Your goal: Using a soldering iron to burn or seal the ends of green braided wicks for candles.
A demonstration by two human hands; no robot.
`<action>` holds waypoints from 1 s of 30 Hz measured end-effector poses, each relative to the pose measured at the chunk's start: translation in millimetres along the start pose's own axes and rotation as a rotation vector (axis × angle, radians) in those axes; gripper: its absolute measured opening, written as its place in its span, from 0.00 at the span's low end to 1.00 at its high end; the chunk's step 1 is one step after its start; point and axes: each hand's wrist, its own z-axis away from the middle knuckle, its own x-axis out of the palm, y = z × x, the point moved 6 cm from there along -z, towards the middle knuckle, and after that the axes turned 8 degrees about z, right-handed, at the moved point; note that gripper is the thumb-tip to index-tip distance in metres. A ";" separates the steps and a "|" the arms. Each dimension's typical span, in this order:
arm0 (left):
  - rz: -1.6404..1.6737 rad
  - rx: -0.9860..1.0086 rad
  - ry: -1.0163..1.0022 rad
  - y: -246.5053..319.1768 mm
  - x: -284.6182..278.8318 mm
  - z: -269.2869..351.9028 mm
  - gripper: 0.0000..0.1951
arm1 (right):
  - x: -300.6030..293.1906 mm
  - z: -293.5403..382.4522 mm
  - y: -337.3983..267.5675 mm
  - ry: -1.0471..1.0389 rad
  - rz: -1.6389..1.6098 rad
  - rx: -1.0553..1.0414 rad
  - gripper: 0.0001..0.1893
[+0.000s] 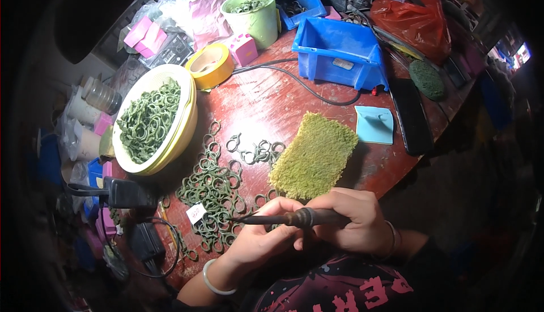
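Note:
My right hand [359, 220] grips a soldering-iron-type tool [307, 217] by its dark handle, with the metal shaft pointing left. Below and behind that shaft is my left hand [265, 229], its fingers curled; the tool hides whatever may lie between them. To the left spreads a loose pile of small dark green rings [212, 193], with a white paper tag [196, 213] bearing handwriting on top. A smaller cluster of rings [263, 151] lies farther up. Just beyond my hands rests a yellow-green fibrous pad [316, 157].
A cream colander [187, 112] full of green rings stands at left, beside yellow tape [209, 66]. Farther back are a green bucket [259, 25] and a blue bin [340, 52]. Light-blue notes [374, 125] and a phone [411, 116] lie at right. A cable [293, 74] crosses the red table.

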 end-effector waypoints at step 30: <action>0.330 -0.049 0.093 9.8 -16.0 -0.4 0.11 | -59.5 50.3 34.2 0.185 0.834 0.004 0.20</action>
